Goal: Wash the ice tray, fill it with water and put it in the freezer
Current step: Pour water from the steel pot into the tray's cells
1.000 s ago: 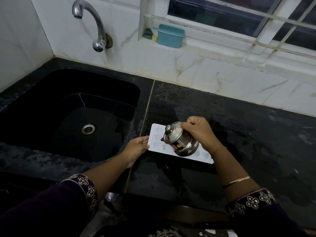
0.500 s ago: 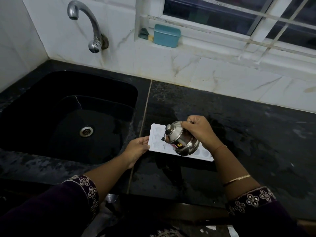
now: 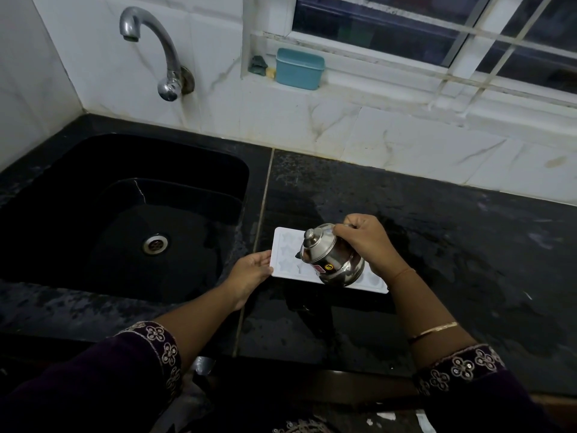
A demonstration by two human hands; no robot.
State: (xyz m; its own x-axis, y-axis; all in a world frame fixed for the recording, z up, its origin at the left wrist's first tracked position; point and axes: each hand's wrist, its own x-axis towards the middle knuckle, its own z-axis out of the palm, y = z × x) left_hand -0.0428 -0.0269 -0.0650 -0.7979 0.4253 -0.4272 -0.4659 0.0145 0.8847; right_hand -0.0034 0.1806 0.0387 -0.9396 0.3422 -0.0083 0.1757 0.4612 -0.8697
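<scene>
Curling tight, the fingers of the right hand clamp on the top rear of a small steel pot; from my remote seat I cannot see the handle under them. The pot is tilted, its knobbed lid leaning up and left and its dark spout pointing down over the ice tray. I cannot tell whether water is running out.

The left hand has its fingers loosely extended and close together, their tips touching the tray's left short edge. I cannot make out whether the thumb reaches under it.

The tray is white, with star-shaped moulds showing at its left end. It lies flat on the black counter, in the front half, just right of the seam that runs from the wall to the front edge. The pot hangs above the tray's middle and right part and hides the moulds there.

A thin gold bangle sits on the right forearm, and both arms come out of dark embroidered sleeves.

A black sink takes up the left part of the counter, a metal drain in its floor. A curved chrome tap comes out of the white wall at the back left corner. A blue box stands on the window sill behind the counter's back edge.
</scene>
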